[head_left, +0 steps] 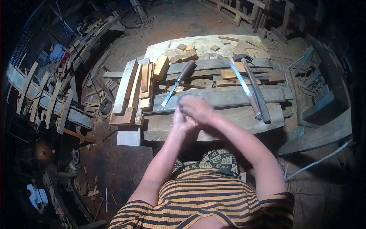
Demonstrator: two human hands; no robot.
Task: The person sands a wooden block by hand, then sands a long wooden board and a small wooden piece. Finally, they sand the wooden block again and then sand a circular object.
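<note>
My right hand [196, 108] lies over my left hand [183, 121] above the front of the plank bench [213, 122]. Motion smears the right fingers, and the right hand hides most of the left fingers. Whether anything is between the hands I cannot make out. Just beyond them a chisel [177, 84] with a dark handle rests on the boards, blade pointing toward me. To the right, a claw hammer [252, 86] lies beside a long narrow metal blade [244, 87]; neither is touched.
Cut wooden strips [129, 87] are stacked at the bench's left end. Small wood blocks [187, 53] sit on a pale board [156, 49] at the far side. A person [58, 52] is at the left, another [37, 196] at lower left. A pale cable [316, 162] runs at right.
</note>
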